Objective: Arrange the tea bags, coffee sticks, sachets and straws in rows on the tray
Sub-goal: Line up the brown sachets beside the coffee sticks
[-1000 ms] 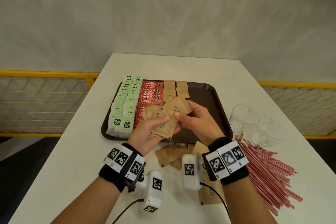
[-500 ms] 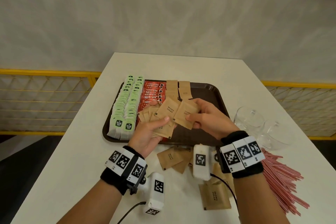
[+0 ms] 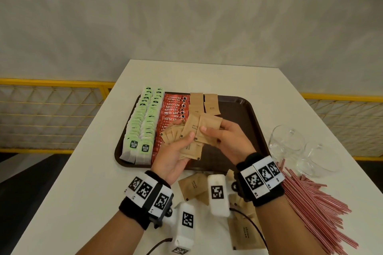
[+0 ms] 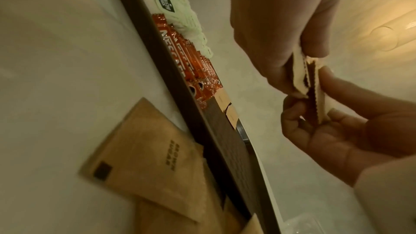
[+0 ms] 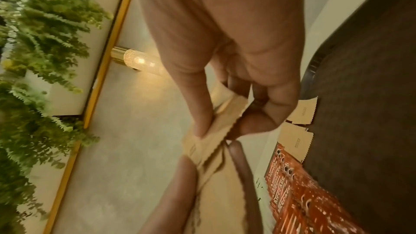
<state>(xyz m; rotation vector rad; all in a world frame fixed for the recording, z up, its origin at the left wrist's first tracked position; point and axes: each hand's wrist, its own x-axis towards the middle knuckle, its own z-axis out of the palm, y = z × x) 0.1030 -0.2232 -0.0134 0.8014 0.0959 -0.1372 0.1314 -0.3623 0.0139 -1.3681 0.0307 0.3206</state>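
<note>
Over the brown tray my left hand grips a fanned stack of brown sugar sachets. My right hand pinches one sachet that overlaps the top of the fan. The wrist views show the same two pinches on the sachets. On the tray lie two rows of green tea bags, a row of red coffee sticks and a few laid sachets. Red straws lie heaped on the table at the right.
Loose sachets lie on the white table just in front of the tray, more under my right forearm. Two glass cups stand right of the tray, beside the straws. A yellow railing runs behind the table.
Half a second ago my right hand held one sachet apart to the right of the fan. It has come back left, and the sachet now overlaps the stack in my left hand.
</note>
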